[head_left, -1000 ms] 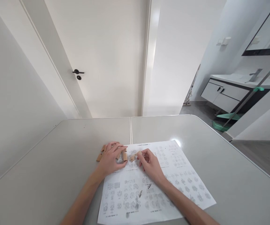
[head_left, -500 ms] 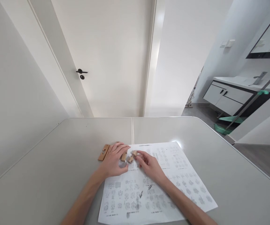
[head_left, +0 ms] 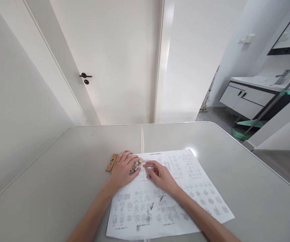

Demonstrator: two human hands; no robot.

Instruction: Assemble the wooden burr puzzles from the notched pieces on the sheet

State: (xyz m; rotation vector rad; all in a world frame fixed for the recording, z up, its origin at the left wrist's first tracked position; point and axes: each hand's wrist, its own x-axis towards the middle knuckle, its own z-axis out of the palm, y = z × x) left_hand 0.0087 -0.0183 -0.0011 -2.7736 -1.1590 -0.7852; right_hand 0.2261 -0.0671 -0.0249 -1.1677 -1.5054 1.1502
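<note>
My left hand lies over several small notched wooden pieces at the top left corner of a printed sheet, its fingers curled round a piece. More wooden pieces stick out on the table just left of that hand. My right hand rests on the sheet right beside the left one, fingers bent and fingertips touching the paper near the pieces; I see nothing in it.
The sheet, covered in small diagrams, lies on a grey folding table with a centre seam. A white door with a black handle stands behind. At the right is a washbasin cabinet and a green mop.
My left hand has gathered the loose pieces in toward itself. My right hand has let go of the small piece it pinched and now rests on the paper.
</note>
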